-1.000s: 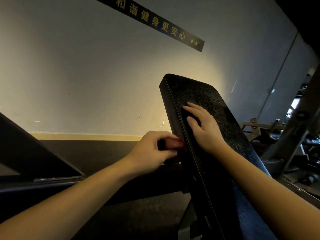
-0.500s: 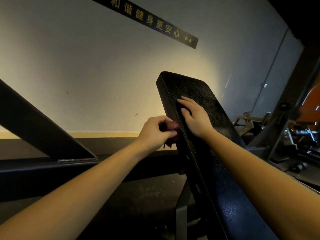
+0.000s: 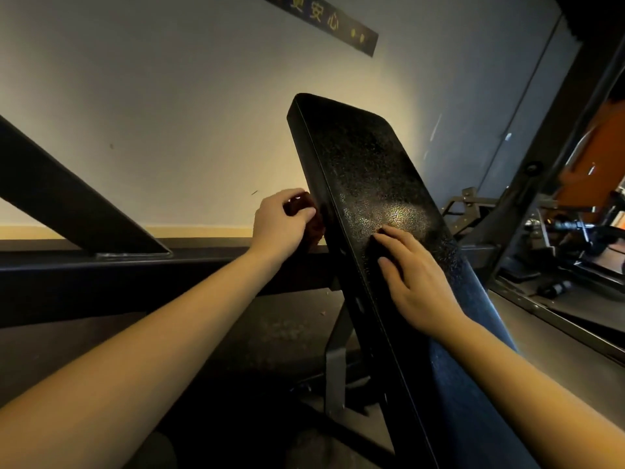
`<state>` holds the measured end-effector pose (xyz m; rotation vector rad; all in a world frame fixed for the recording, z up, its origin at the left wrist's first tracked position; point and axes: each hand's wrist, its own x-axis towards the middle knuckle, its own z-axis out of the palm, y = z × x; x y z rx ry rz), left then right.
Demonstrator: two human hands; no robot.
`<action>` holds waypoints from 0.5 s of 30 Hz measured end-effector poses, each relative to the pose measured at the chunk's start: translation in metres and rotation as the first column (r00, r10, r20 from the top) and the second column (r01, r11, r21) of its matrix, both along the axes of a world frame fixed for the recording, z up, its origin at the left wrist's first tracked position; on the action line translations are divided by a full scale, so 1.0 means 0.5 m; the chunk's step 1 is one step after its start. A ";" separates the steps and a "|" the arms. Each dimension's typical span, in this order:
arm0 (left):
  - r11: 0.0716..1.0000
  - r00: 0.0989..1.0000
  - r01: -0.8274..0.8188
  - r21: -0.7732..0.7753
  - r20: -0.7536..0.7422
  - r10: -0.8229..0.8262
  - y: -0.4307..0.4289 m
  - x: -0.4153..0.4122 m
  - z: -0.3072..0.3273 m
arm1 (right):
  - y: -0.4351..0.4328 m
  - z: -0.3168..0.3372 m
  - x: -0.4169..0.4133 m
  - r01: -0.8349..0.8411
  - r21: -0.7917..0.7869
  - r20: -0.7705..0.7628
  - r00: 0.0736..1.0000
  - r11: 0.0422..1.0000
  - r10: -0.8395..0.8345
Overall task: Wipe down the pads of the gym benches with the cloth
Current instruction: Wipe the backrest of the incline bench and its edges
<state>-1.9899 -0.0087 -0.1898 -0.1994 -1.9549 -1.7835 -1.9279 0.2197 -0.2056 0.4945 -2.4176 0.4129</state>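
A black, pebbled bench pad (image 3: 365,164) rises tilted toward the wall, filling the middle of the view. My left hand (image 3: 279,223) is closed on a small dark reddish cloth (image 3: 309,220) and presses it against the pad's left side edge. My right hand (image 3: 414,282) lies flat, fingers spread, on the pad's face lower down, holding nothing. Most of the cloth is hidden by my fingers.
A dark steel frame beam (image 3: 67,204) slants up at the left over a horizontal bar. The bench's metal support post (image 3: 334,367) stands below the pad. Machine frames and an orange part (image 3: 588,164) crowd the right side. A pale wall stands behind.
My right hand has slid down the pad's face toward me. The left hand keeps the cloth at the pad's side edge. The camera has tipped slightly, lowering the wall sign's position out of view.
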 end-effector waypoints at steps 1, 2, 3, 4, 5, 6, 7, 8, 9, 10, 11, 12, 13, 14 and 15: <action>0.999 0.999 -0.033 0.021 -0.024 0.033 0.007 -0.003 -0.005 | 0.001 -0.012 0.003 -0.005 -0.031 -0.001 1.000 1.000 0.005; 0.998 0.996 -0.056 0.023 -0.061 0.057 0.015 0.000 -0.013 | 0.002 -0.021 0.002 -0.012 -0.075 -0.011 1.000 0.997 0.011; 0.998 0.992 -0.057 0.006 -0.112 0.057 0.024 0.009 -0.025 | 0.003 -0.025 0.000 -0.013 -0.109 -0.027 1.000 0.994 0.011; 0.999 0.986 -0.038 -0.014 -0.161 0.035 0.034 0.024 -0.041 | 0.002 -0.027 -0.004 -0.011 -0.121 -0.043 0.999 0.993 0.006; 1.000 0.980 -0.008 -0.027 -0.198 0.003 0.045 0.045 -0.063 | 0.002 -0.028 -0.008 -0.008 -0.121 -0.051 0.999 0.993 0.002; 0.999 0.974 0.022 -0.040 -0.223 -0.030 0.058 0.070 -0.094 | 0.002 -0.028 -0.011 -0.005 -0.120 -0.053 0.999 0.993 -0.001; 0.997 0.969 0.045 -0.058 -0.242 -0.057 0.071 0.102 -0.133 | 0.002 -0.028 -0.013 -0.004 -0.119 -0.050 0.999 0.993 -0.002; 0.995 0.962 0.070 -0.076 -0.257 -0.088 0.085 0.141 -0.173 | 0.002 -0.029 -0.013 -0.005 -0.119 -0.048 0.999 0.993 -0.001; 0.990 0.957 0.102 -0.098 -0.262 -0.125 0.099 0.179 -0.206 | 0.003 -0.030 -0.014 -0.008 -0.122 -0.050 0.999 0.992 0.002; 0.985 0.954 0.121 -0.121 -0.258 -0.149 0.108 0.205 -0.226 | 0.004 -0.032 -0.015 -0.013 -0.127 -0.054 0.999 0.992 0.006; 0.986 0.952 0.109 -0.129 -0.271 -0.140 0.110 0.208 -0.222 | 0.004 -0.031 -0.015 -0.020 -0.134 -0.062 0.998 0.991 0.012; 0.990 0.953 0.057 -0.126 -0.289 -0.092 0.108 0.190 -0.200 | 0.004 -0.031 -0.016 -0.026 -0.138 -0.067 0.998 0.990 0.017; 0.994 0.955 -0.004 -0.106 -0.297 -0.028 0.103 0.160 -0.167 | 0.005 -0.032 -0.017 -0.031 -0.139 -0.067 0.998 0.990 0.022; 0.995 0.959 -0.050 -0.086 -0.283 0.023 0.094 0.125 -0.128 | 0.005 -0.032 -0.017 -0.032 -0.138 -0.066 0.998 0.990 0.023; 0.994 0.964 -0.078 -0.081 -0.262 0.054 0.082 0.093 -0.088 | 0.004 -0.033 -0.017 -0.029 -0.139 -0.064 0.998 0.990 0.020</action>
